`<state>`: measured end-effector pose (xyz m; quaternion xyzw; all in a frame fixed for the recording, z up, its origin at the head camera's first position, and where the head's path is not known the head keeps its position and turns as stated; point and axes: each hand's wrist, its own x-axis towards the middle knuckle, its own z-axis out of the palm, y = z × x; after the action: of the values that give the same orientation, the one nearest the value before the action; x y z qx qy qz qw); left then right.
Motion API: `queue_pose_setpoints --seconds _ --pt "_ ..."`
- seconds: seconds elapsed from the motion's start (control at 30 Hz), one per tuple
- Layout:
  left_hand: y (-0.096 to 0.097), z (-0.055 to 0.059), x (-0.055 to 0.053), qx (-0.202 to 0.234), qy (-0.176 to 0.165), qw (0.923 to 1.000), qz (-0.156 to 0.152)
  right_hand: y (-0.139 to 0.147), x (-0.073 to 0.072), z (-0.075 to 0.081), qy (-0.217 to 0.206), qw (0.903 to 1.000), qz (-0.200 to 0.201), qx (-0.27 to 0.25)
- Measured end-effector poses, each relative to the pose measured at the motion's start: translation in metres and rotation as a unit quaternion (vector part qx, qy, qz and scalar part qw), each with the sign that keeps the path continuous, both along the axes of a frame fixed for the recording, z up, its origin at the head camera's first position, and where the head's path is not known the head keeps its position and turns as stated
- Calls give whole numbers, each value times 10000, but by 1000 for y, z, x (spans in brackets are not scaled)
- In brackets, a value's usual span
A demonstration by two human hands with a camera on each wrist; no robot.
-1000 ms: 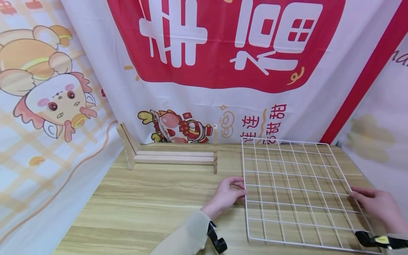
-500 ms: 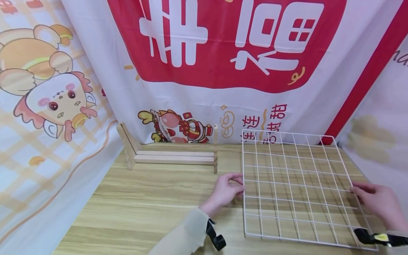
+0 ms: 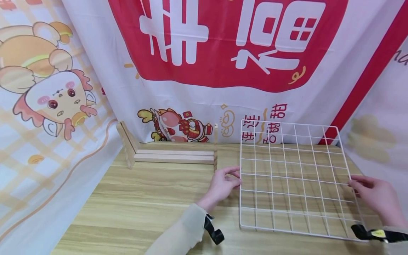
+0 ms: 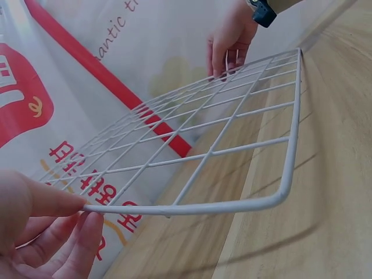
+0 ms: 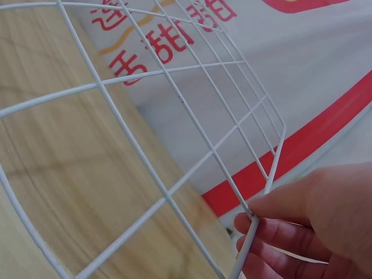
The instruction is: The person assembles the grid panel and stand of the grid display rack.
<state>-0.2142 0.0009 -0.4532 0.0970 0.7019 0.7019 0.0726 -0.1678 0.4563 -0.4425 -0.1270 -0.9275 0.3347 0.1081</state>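
Observation:
A white wire grid panel point(image 3: 288, 176) is held above the right part of the wooden table, its far edge tilted up. My left hand point(image 3: 221, 186) pinches the panel's left rim between thumb and fingers, as the left wrist view shows close up. On the opposite side my right hand point(image 3: 375, 197) pinches the right rim; in the right wrist view the thumb point(image 5: 285, 200) lies on top of the wire and the fingers curl beneath. The panel's shadow falls on the tabletop in the left wrist view.
A wooden frame point(image 3: 173, 157) with upright end pieces stands at the back left of the table point(image 3: 137, 205). Printed cloth point(image 3: 191, 81) hangs behind and along both sides. Each wrist wears a black strap-mounted device point(image 3: 214, 230).
The grid panel has risen at its far edge and shifted slightly back and left. Both hands have moved with it, keeping their grip. The wooden frame has stayed put.

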Motion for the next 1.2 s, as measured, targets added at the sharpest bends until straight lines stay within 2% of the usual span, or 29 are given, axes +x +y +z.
queue_pose_setpoints --seconds 0.23,0.7,1.1,1.2 --pt "-3 6 -1 57 21 9999 151 -8 1 9 337 9990 28 -280" --pt "-12 12 -4 224 215 9991 274 -20 4 20 622 9948 -111 -803" --pt "-15 17 -5 275 412 9981 358 -28 4 28 872 9923 -470 -746" --pt "-16 19 -4 317 475 9977 371 -31 4 31 1044 9902 -499 -783"
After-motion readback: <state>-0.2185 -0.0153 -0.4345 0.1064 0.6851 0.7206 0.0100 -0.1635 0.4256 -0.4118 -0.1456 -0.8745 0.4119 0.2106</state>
